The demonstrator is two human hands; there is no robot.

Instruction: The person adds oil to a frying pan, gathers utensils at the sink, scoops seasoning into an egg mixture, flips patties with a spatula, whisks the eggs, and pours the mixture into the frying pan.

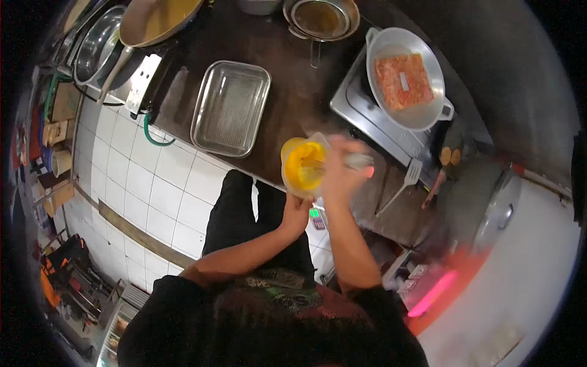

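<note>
A pale bowl (304,166) with bright yellow contents is at the counter's front edge, slightly tilted. Below its near side, my left hand (296,211) grips it, its fingers partly hidden under the bowl. My right hand (342,168), smeared by motion, is closed round a utensil at the bowl's right side. The utensil's near end reaches into the yellow contents; its shape is blurred. Left of the bowl lies a rectangular clear glass dish (231,109).
A pot (435,67) holding a reddish block stands on a silver stove (373,116) at the right. A white slotted spatula (412,174) lies in front of it. Strainers (321,18) are at the back, and a pan (156,21) is at the upper left.
</note>
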